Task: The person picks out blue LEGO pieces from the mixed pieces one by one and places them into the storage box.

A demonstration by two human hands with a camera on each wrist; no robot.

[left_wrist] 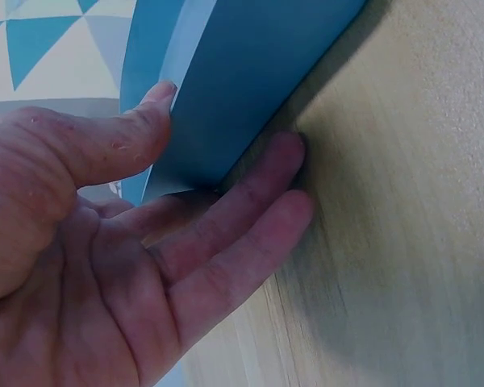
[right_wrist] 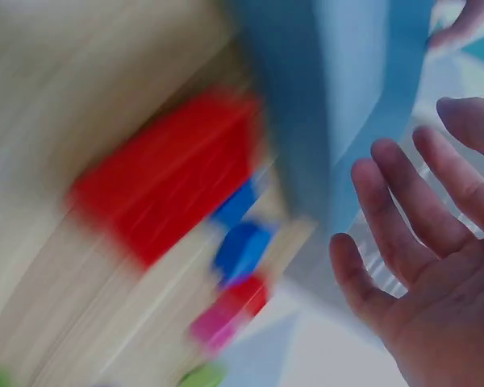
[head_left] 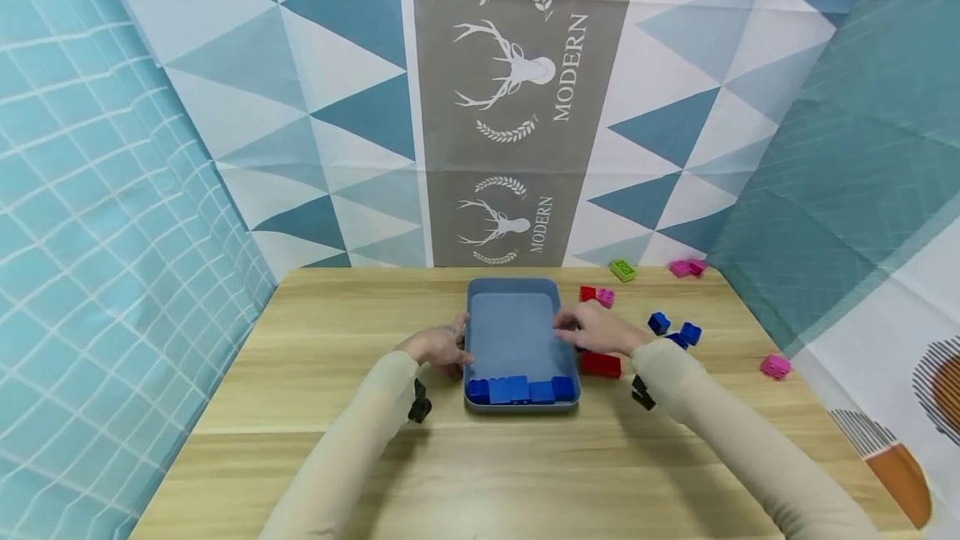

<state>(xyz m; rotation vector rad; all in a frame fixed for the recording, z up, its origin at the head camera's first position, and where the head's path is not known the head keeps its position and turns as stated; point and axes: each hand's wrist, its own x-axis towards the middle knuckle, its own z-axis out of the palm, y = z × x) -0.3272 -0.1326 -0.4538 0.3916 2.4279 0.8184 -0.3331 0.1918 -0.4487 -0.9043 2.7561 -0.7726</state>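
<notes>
A grey-blue tray (head_left: 513, 332) lies on the wooden table between both hands. Along its near end sits a row of blue building bricks (head_left: 510, 390). My left hand (head_left: 438, 346) holds the tray's left wall, thumb at the rim and fingers outside and low against it; this shows closely in the left wrist view. Over the tray's right rim hovers my right hand (head_left: 600, 329), its fingers loosely bent and apart, with nothing in them in the right wrist view. Just below that hand, beside the tray, lies a long red brick (head_left: 602, 366).
Right of the tray lie loose blue bricks (head_left: 660, 323), a small red brick (head_left: 588, 293) and a pink brick (head_left: 606, 298). A green brick (head_left: 622, 270) and more pink bricks (head_left: 682, 268) are near the back edge. Another pink brick (head_left: 776, 367) lies by the right edge.
</notes>
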